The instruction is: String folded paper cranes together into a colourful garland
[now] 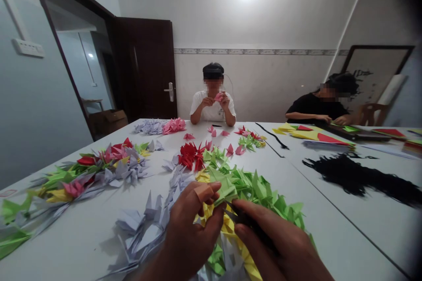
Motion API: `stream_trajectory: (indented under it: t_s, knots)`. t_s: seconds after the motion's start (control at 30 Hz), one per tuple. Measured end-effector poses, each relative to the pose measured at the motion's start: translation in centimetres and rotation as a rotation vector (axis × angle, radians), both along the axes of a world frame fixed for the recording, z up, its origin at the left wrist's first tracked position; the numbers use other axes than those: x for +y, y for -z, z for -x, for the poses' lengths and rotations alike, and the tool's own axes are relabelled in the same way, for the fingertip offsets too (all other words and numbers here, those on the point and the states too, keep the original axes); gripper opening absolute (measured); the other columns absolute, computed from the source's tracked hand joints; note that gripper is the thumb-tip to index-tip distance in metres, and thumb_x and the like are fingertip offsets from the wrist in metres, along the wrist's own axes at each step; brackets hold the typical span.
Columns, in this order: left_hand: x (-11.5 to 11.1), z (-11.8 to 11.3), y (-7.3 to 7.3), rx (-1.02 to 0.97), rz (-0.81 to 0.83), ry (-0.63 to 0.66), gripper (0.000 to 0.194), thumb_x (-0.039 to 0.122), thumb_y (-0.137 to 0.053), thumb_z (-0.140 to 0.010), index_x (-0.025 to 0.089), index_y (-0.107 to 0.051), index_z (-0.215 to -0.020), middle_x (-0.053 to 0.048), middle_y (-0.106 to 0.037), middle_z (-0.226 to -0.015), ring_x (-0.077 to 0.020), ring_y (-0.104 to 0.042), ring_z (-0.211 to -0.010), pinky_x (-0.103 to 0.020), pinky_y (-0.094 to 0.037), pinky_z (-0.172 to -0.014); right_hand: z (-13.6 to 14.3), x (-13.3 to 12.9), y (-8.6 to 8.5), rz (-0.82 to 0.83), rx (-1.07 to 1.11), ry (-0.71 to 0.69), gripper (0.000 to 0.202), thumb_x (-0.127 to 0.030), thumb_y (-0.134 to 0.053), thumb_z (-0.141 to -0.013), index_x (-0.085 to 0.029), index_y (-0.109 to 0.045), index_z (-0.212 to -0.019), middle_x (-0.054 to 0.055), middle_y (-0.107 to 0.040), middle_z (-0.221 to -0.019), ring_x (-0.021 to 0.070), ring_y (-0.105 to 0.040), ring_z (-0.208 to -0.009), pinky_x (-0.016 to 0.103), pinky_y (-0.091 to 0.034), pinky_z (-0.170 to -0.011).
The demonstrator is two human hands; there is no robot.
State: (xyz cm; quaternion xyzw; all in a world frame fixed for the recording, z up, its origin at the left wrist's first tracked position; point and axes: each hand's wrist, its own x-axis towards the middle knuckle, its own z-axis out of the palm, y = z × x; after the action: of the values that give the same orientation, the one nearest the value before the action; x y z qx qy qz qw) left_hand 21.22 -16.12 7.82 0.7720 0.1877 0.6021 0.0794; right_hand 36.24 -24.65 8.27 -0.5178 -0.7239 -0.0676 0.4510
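My left hand is closed, pinching a folded light-green paper crane between thumb and fingers. A tan bandage wraps one of its fingers. In my right hand are dark tweezers, their two pointed tips slightly apart at the crane's lower edge. Whether the tips touch the paper I cannot tell. Beneath and around my hands lie piles of finished cranes: green ones to the right, yellow ones below, and pale lavender ones to the left.
Red cranes sit beyond my hands. A mixed-colour heap stretches along the left. Black cords and coloured paper sheets occupy the right side. Across the white table, one person holds pink paper; another person works at right.
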Motion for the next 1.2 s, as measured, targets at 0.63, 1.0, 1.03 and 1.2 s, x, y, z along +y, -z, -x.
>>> stream_trajectory:
  t_s: [0.63,1.0,1.03,1.2]
  knots:
    - [-0.25,0.02,0.15,0.031,-0.017,0.017,0.029,0.001,-0.057,-0.077,0.018,-0.057,-0.101,-0.001,-0.061,-0.085,-0.0083,-0.057,-0.068,-0.015,-0.05,-0.054,0.06,0.1,-0.57,0.021,0.056,-0.08,0.022,-0.018,-0.048,-0.093,-0.019,-0.06,-0.111,0.004,-0.071,-0.102,0.0139,-0.069,-0.085,0.02,-0.057,-0.072]
    - [-0.24,-0.05,-0.17,0.029,-0.032,0.037,0.029,0.002,-0.058,-0.079,0.018,-0.055,-0.103,0.0,-0.06,-0.081,-0.0079,-0.055,-0.064,-0.016,-0.05,-0.053,0.1,-0.13,-0.61,-0.01,0.057,-0.062,0.022,-0.017,-0.05,-0.092,-0.018,-0.06,-0.112,0.005,-0.071,-0.104,0.0146,-0.07,-0.088,0.02,-0.058,-0.074]
    - [-0.26,-0.05,-0.19,0.033,-0.031,0.036,0.029,0.002,-0.057,-0.079,0.018,-0.055,-0.103,0.0,-0.06,-0.08,-0.0081,-0.055,-0.064,-0.016,-0.05,-0.053,0.11,-0.14,-0.64,-0.011,0.058,-0.065,0.023,-0.017,-0.05,-0.092,-0.018,-0.06,-0.112,0.005,-0.071,-0.103,0.0146,-0.07,-0.087,0.02,-0.058,-0.073]
    - [-0.27,0.01,-0.13,0.032,-0.034,0.018,0.028,0.003,-0.057,-0.078,0.018,-0.056,-0.102,0.0,-0.059,-0.08,-0.0076,-0.054,-0.062,-0.016,-0.051,-0.054,0.09,-0.16,-0.61,-0.016,0.053,-0.067,0.023,-0.018,-0.05,-0.092,-0.017,-0.061,-0.113,0.005,-0.071,-0.102,0.0153,-0.069,-0.086,0.021,-0.058,-0.073]
